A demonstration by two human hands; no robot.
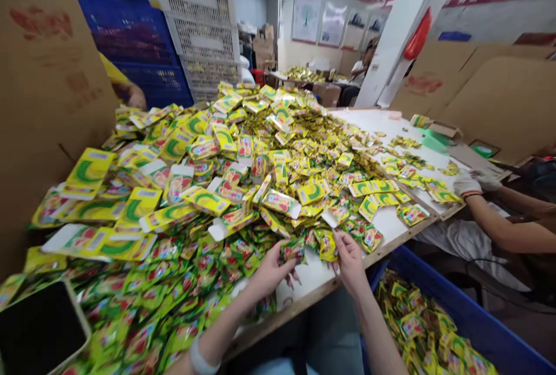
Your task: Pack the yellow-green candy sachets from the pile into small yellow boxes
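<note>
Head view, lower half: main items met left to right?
Dark-screened device → pale wristband → left hand → green-and-red packet → yellow packet → right hand → blue bin.

My feed cuts off the phone (39,331) at the left edge and the blue tub (473,317) at the bottom. Past the carton (52,91), I get only a co-worker's arm (134,96); the body is hidden. I can't read the tiny lettering on the packets (202,265), and the posters (307,18) look blurred.
</note>
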